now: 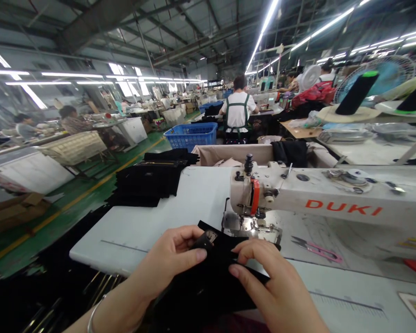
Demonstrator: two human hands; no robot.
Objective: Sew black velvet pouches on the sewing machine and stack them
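Black fabric (215, 277) lies over the front edge of the sewing table, just before the needle area of a white sewing machine (319, 194). My left hand (180, 254) pinches the fabric between thumb and fingers, where a folded part with a small pale label (211, 237) shows. Further right, my right hand (263, 268) is closed with thumb and forefinger on the fabric's other side. The metal presser area (249, 224) sits just beyond both hands, and the fabric's far edge reaches close to it; whether it lies under the foot I cannot tell.
Pink thread snips (317, 249) lie right of the needle area. A stack of black fabric pieces (149, 178) rests at the table's far left. Behind the machine stands a cloth-lined bin (211, 152), with a blue basket (190, 134) and a seated co-worker (239, 111) farther back.
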